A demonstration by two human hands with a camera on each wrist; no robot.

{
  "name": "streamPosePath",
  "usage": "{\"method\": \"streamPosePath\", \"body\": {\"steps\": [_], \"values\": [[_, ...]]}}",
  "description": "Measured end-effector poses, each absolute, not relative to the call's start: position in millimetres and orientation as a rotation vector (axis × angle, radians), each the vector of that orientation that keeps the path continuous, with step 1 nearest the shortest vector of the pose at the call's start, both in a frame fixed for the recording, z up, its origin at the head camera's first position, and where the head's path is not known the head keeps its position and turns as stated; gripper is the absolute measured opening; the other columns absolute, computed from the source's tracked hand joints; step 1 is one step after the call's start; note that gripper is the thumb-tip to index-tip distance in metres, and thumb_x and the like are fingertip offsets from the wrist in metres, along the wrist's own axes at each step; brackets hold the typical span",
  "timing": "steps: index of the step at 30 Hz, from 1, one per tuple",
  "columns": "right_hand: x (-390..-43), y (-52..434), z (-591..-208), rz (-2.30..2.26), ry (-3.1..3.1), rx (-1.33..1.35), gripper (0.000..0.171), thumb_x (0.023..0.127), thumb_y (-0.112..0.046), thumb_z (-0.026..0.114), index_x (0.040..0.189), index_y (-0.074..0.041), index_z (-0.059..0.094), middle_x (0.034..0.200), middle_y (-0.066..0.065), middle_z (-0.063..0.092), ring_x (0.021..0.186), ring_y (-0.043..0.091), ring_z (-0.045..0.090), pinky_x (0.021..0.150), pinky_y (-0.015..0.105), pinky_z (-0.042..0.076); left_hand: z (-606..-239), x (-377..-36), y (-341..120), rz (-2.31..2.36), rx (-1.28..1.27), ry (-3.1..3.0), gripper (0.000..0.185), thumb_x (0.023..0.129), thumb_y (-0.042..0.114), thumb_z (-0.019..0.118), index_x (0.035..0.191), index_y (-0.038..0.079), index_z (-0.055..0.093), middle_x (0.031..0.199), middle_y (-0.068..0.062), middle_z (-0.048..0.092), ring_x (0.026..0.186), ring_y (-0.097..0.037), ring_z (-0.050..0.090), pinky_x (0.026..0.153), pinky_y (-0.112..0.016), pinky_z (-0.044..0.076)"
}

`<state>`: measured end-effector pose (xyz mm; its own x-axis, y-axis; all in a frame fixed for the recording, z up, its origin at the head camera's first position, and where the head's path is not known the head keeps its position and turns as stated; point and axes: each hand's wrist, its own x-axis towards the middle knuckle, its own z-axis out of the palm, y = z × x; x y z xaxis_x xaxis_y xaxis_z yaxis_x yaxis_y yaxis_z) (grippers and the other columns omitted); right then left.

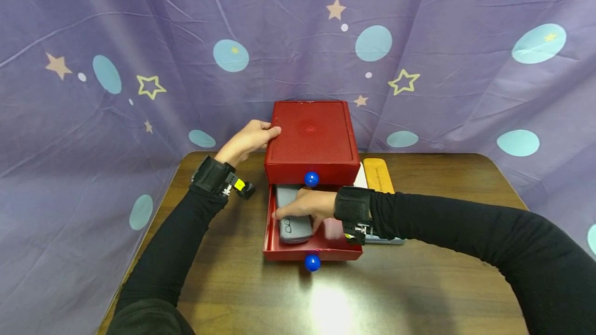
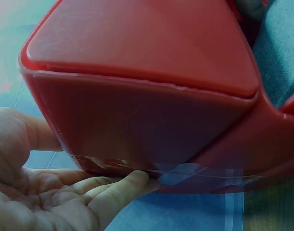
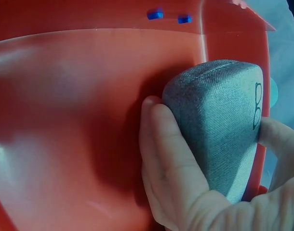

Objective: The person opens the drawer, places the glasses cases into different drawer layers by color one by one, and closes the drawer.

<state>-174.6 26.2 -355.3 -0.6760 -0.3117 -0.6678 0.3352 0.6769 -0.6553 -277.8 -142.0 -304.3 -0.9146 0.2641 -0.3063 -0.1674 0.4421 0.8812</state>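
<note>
A red two-drawer box [image 1: 309, 136] stands on the table, its lower drawer [image 1: 337, 237] pulled out. Inside that drawer, along its left side, lies a grey fabric glasses case [image 1: 295, 229] with a small glasses outline printed on it. My right hand [image 1: 316, 203] reaches in from the right and grips the case, thumb on one long side and fingers on the other, as the right wrist view shows. My left hand [image 1: 249, 140] holds the box at its left rear, thumb over the top edge. In the left wrist view its other fingers [image 2: 120, 192] lie along a lower edge.
Blue round knobs sit on the upper drawer [image 1: 311, 179] and on the lower one's front. Right of the box lie a yellow-orange case [image 1: 378, 173] with printed text and a pale blue flat item [image 1: 385, 241], partly under my right forearm. A purple patterned curtain [image 1: 288, 30] hangs behind the table.
</note>
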Motion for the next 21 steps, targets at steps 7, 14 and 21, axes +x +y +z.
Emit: {"method": "streamPosePath", "body": {"steps": [7, 14, 21], "values": [[-173.6, 22.7, -356.0, -1.04, 2.072, 0.042, 0.066, 0.089, -0.038, 0.078, 0.125, 0.005, 0.045, 0.113, 0.018, 0.057, 0.107, 0.039, 0.064, 0.087, 0.056, 0.06, -303.9, -277.8, -141.6, 1.478, 0.077, 2.303, 0.055, 0.108, 0.024, 0.048, 0.154, -0.004, 0.037, 0.145, -0.023, 0.056, 0.132, -0.034, 0.058, 0.114, -0.043, 0.046], [-171.6, 22.2, -357.6, -1.063, 2.077, 0.035, 0.056, 0.088, -0.036, 0.078, 0.115, 0.003, 0.05, 0.106, 0.016, 0.06, 0.102, 0.037, 0.066, 0.087, 0.057, 0.06, -304.3, -278.0, -140.4, 1.468, 0.061, 2.319, 0.057, 0.108, 0.025, 0.049, 0.155, -0.004, 0.036, 0.146, -0.023, 0.055, 0.132, -0.034, 0.058, 0.115, -0.043, 0.045], [-170.7, 22.1, -357.7, -1.063, 2.081, 0.051, 0.071, 0.088, -0.039, 0.078, 0.128, 0.007, 0.042, 0.109, 0.018, 0.057, 0.105, 0.041, 0.065, 0.088, 0.056, 0.06, -304.2, -277.9, -140.7, 1.459, 0.043, 2.323, 0.059, 0.108, 0.026, 0.049, 0.156, -0.003, 0.034, 0.147, -0.022, 0.054, 0.133, -0.034, 0.057, 0.117, -0.043, 0.043]]}}
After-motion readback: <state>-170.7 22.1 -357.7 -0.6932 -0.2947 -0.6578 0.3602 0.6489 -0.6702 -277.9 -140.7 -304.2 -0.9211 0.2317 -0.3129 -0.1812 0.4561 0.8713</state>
